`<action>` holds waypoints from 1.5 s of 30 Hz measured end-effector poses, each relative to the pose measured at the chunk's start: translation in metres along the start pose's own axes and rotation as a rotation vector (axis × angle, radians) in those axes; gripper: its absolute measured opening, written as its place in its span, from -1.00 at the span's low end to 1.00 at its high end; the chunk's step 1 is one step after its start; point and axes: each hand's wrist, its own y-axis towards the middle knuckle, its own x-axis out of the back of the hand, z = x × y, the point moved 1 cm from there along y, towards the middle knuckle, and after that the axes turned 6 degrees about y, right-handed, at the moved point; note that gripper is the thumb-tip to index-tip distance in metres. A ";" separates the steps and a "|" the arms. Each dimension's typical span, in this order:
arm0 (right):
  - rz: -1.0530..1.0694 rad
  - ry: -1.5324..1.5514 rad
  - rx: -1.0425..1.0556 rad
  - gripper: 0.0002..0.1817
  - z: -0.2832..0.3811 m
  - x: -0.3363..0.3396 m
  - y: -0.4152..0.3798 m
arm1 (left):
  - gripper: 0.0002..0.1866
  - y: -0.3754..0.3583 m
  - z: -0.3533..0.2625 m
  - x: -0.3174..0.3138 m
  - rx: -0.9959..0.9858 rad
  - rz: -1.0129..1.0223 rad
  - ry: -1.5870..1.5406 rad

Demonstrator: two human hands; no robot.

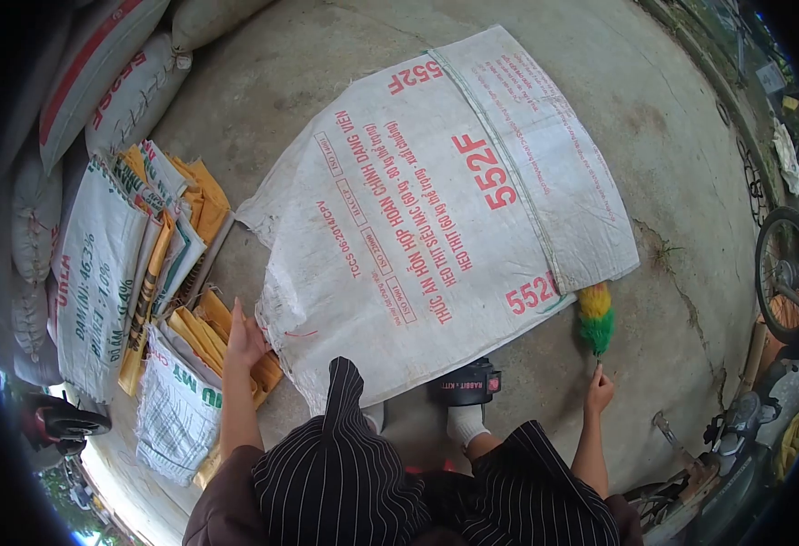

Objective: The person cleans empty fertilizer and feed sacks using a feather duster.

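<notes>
A large white woven sack [381,209] with red "552F" print lies flat on the concrete in front of me, one end folded over. My left hand [247,341] is at the sack's near left edge, fingers stretched out, close to a loose red thread. Whether its fingertips press on the sack is hard to make out. In my right hand [599,391] is the thin handle of a feather duster [597,323] with green and yellow bristles. The duster's yellow tip meets the sack's near right edge.
Folded white and yellow sacks [99,273] are piled at the left, with another folded bundle [176,409] nearer me. Full sacks [135,96] are stacked behind. A sandalled foot [467,387] is by the sack's near edge. A wheel [786,273] stands at the right.
</notes>
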 end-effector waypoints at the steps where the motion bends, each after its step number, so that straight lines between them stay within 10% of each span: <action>1: -0.023 -0.024 -0.018 -0.44 -0.015 0.005 -0.012 | -0.10 0.002 -0.006 -0.020 -0.041 0.006 -0.087; 9: -0.206 -0.049 -0.031 -0.43 -0.037 0.039 -0.065 | -0.41 0.083 -0.027 -0.001 0.078 -0.004 0.160; 11: -0.300 -0.004 -0.060 -0.42 -0.040 0.041 -0.070 | -0.56 0.061 -0.054 -0.013 -0.489 -0.520 0.656; 14: -0.339 0.030 -0.073 -0.40 -0.039 0.039 -0.078 | -0.63 0.027 -0.086 -0.048 -0.921 -0.641 0.758; 20: -0.280 -0.130 0.008 -0.42 -0.006 0.045 -0.095 | -0.61 0.095 -0.119 0.001 -0.985 -0.811 0.832; 26: -0.200 -0.051 0.396 -0.66 0.042 0.041 -0.082 | -0.60 0.116 -0.122 0.006 -0.477 -0.536 0.709; 32: 0.073 -0.105 0.424 -0.43 0.219 -0.027 -0.013 | -0.62 0.147 -0.127 0.032 -0.720 -0.770 0.788; 45: 0.247 -0.092 0.615 -0.81 0.259 -0.097 0.015 | -0.46 0.090 -0.102 0.034 -0.310 -0.339 0.604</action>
